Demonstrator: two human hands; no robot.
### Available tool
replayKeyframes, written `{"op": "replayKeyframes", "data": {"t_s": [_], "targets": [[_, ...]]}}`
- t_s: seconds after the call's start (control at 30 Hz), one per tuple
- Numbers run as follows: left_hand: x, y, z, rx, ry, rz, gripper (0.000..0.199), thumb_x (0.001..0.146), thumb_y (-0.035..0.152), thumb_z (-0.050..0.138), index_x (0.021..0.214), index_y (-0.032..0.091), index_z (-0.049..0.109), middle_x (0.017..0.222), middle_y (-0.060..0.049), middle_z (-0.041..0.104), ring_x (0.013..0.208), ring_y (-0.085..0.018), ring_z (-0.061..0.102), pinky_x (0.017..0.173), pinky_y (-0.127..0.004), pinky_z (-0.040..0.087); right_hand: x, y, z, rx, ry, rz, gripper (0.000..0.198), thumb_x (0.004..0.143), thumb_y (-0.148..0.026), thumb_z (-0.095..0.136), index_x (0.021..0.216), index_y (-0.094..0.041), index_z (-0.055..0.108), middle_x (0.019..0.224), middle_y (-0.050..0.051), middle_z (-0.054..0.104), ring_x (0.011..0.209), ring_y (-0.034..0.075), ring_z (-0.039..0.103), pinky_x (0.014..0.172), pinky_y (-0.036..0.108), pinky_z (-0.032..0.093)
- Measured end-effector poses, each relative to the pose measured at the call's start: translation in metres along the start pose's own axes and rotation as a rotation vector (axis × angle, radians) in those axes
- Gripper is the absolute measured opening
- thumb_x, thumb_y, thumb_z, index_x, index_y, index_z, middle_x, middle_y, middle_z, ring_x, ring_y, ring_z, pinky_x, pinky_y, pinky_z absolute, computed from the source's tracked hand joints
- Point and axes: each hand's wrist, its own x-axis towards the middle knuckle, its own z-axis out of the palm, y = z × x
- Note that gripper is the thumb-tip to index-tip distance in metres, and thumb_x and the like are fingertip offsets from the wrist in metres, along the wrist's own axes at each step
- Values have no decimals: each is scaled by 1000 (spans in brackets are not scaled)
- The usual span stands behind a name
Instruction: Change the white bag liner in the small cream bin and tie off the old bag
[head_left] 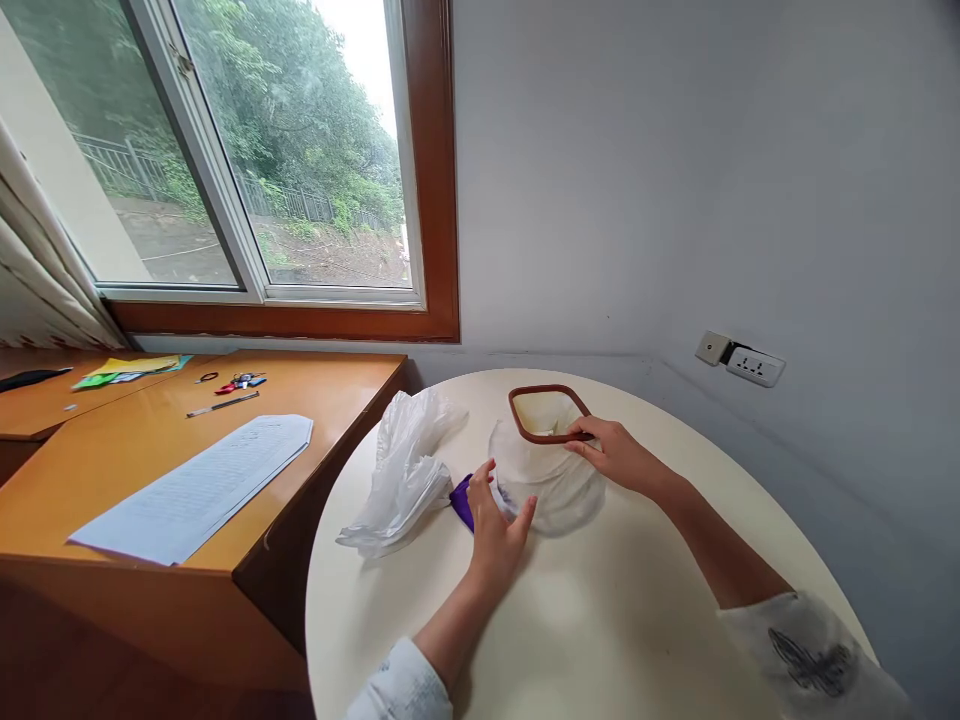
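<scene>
On the round table, a brown ring shaped like a rounded square (586,402) surrounds the opening of a translucent whitish bag-like sheet (559,495). My right hand (619,455) pinches the ring at its near right corner, thumb below and fingers on top. The sheet spreads out beneath the ring toward me. My left hand (496,535) is open at the sheet's left side, thumb and fingers spread; I cannot tell whether it touches the sheet. Just left of this hand lies a purple piece (462,503), partly hidden behind the fingers. A crumpled white plastic bag (409,475) lies farther left.
The cream round table (637,620) stands against the wall beside a wooden desk (217,520). Papers (202,490), a pen (223,404) and keys (244,381) lie on the desk. A wall socket (756,366) is at the right.
</scene>
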Motion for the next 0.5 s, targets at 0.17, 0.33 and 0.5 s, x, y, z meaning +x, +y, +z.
{"op": "replayKeyframes", "data": {"t_s": [0.17,0.33,0.5], "targets": [[3,0,4,14,-3,13,64,76,38,60,128,21,25,126,-14,35,112,-26,40,96,-46,34,-12,0,-10,45,-43,65,17,82,-35,48,90,-23,57,91,2,63,83,18,56,75,32,43],[20,-4,10,-2,-58,81,81,73,38,65,135,21,17,134,-13,29,127,-28,26,106,-48,24,-9,1,-19,116,-129,71,17,82,-36,50,89,-22,58,91,3,63,85,18,57,76,33,45],[44,-18,16,-146,-174,-6,107,63,40,73,140,27,0,146,-11,10,136,-28,9,110,-50,13,-3,4,-23,177,-182,27,12,80,-30,54,88,-23,60,95,2,63,88,16,58,80,30,45]]}}
